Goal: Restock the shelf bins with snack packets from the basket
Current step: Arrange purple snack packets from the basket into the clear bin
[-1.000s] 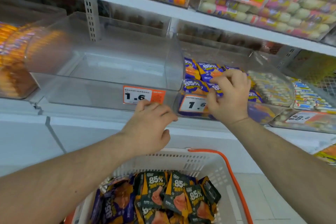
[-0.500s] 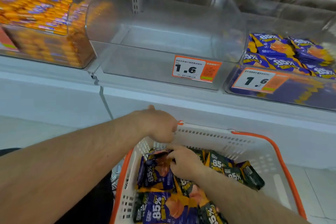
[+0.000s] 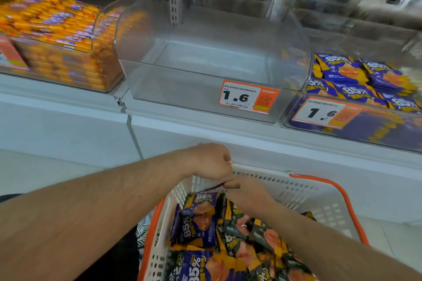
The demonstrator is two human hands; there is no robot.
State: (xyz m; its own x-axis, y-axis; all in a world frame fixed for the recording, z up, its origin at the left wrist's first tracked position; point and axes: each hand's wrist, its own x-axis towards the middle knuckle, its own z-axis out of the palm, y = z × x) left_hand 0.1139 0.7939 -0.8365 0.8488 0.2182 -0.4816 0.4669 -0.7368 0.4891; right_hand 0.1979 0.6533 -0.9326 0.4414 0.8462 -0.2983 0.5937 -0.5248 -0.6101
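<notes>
- White shop shelving (image 3: 205, 134) runs across the view, carrying a row of clear plastic bins.
- Middle bin (image 3: 212, 57) holds nothing visible; an orange-and-white price tag (image 3: 249, 96) reading 1.6 sits on its front wall.
- Right-hand bin (image 3: 356, 121) holds purple snack packets (image 3: 356, 80) marked 85%, behind its own 1.6 tag (image 3: 324, 113).
- Left-hand bin (image 3: 107, 29) is packed with orange sausage-like sticks (image 3: 52, 29).
- Below the shelf, a white basket (image 3: 296, 191) with an orange handle (image 3: 331, 187) holds purple and dark green snack packets (image 3: 237, 230) in a loose heap.
- Left hand (image 3: 210, 162) is curled into a fist at the basket's far rim; its fingers seem to close on the rim or handle there, though the grip itself is hidden.
- Right hand (image 3: 246, 194) reaches into the basket, just below the left and touching it, with fingers bent and pinching the top edge of a purple packet (image 3: 201, 217) that stands upright against the basket's left wall.
</notes>
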